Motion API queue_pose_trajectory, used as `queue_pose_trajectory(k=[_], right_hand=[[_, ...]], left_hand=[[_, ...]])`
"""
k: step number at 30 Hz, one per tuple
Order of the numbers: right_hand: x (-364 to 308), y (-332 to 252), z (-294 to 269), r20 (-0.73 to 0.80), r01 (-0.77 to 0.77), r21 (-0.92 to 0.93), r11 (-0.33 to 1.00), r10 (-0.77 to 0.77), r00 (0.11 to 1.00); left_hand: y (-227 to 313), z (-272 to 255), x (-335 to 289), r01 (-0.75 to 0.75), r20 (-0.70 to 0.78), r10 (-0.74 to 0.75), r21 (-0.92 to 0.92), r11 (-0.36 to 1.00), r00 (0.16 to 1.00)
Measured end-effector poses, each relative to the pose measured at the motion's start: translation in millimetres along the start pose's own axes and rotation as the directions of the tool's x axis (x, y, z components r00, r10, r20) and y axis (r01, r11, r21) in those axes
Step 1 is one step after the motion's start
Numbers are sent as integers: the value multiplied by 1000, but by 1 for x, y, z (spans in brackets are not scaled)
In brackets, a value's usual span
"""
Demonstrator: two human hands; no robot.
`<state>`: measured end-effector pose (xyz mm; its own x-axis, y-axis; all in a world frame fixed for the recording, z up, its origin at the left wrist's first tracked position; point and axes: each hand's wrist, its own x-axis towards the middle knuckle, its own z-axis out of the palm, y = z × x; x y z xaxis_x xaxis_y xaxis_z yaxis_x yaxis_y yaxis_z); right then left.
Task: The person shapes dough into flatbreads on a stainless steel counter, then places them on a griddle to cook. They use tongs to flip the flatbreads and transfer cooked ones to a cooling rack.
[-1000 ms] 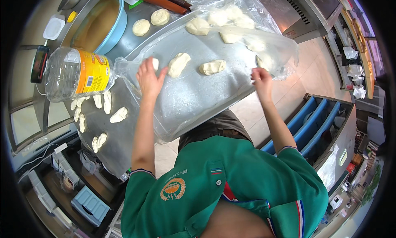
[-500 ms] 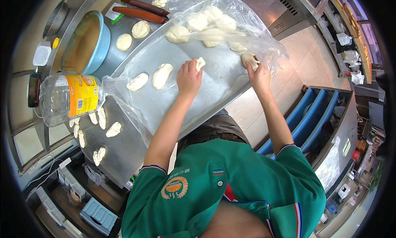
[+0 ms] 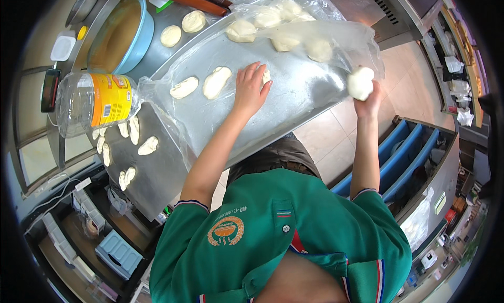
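Note:
My right hand [image 3: 371,99] grips a rounded, lumpy piece of white dough [image 3: 360,82], lifted just past the tray's right edge. Over the middle of the metal tray [image 3: 299,101], my left hand [image 3: 251,91] is open, its fingers stretched and the thumb apart. A small dough piece [image 3: 266,76] shows between that thumb and the fingers, mostly hidden. Left of this hand lie two elongated dough pieces, the nearer one a plump oval [image 3: 216,82] and the other slimmer [image 3: 184,87]. Several dough balls [image 3: 269,17] rest at the tray's far side beneath clear plastic film [image 3: 341,38].
Beyond the tray's left edge stand a blue basin [image 3: 140,38] and a clear plastic jug [image 3: 74,104] with a yellow label. Two round dough pieces [image 3: 170,36] and rolling pins [image 3: 194,3] lie farther back. Several twisted dough strips [image 3: 148,145] sit on the lower-left metal surface.
My right hand has lifted a dough piece off the tray and moved right with it. My left hand's fingers have spread from their closed hold around the small dough piece. The whole view has shifted slightly.

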<state>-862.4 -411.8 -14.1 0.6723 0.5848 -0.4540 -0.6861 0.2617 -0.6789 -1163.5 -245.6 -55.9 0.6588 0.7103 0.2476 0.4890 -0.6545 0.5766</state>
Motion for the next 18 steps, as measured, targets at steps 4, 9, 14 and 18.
queue_pose_trajectory(k=[4,9,14,18], right_hand=[[-30,8,15,13,-29,73,997,28,1000],[-57,48,57,286,-12,-360,933,123,950],[-77,76,80,670,838,-545,10,-596,443],[-88,89,87,940,895,-290,-338,73,332]], left_hand=[[1,-5,-7,5,-21,-4,7,1000,1000],[-12,-23,-15,43,-115,-35,66,997,993],[-52,-42,-3,101,-269,-57,151,983,961],[-68,-38,26,195,-209,-182,44,980,961]])
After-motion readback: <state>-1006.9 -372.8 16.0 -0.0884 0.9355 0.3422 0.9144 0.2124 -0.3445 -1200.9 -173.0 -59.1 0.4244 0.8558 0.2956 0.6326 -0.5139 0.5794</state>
